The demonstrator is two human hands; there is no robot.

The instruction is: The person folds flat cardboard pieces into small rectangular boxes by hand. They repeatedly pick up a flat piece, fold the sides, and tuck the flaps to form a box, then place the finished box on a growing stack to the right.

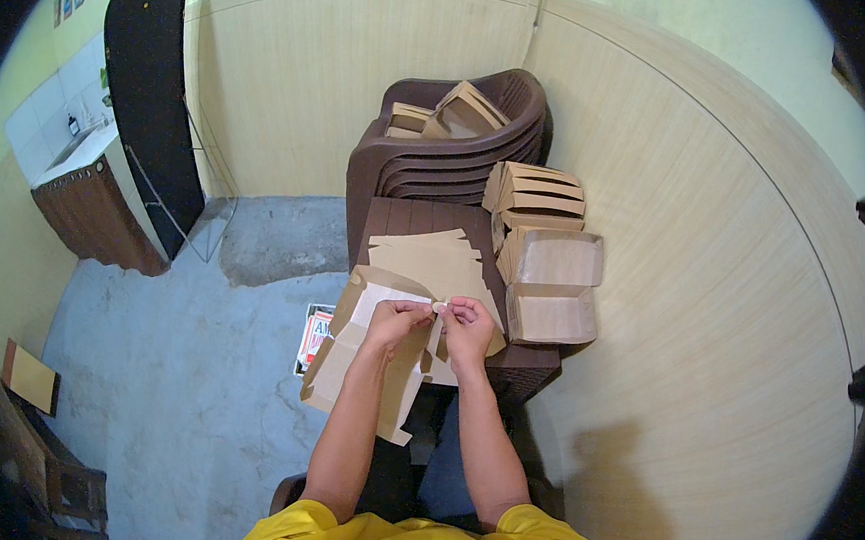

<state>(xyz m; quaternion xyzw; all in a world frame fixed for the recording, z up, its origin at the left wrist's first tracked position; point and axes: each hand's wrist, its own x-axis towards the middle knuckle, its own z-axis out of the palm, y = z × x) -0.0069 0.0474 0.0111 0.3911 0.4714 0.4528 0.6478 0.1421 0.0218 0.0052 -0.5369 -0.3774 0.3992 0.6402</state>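
Note:
A brown cardboard box blank [338,362] with a pale inner side lies partly folded across the near left of the table and over my lap. At its far right corner the fingertips of my left hand [397,324] pinch the board's edge. Close beside them, my right hand [468,335] grips the same corner between thumb and fingers. A small pale tab shows between the two hands, its detail hidden by the fingers. Beneath and beyond the blank, a stack of flat cardboard blanks [424,254] rests on the brown table [406,214].
Folded cardboard boxes [554,314] stand along the table's right side, with more nested boxes [538,192] behind. Stacked brown plastic chairs [380,161] at the back hold further cardboard boxes [464,112]. A black ironing board [145,79] leans near a sink counter [89,156] at the far left.

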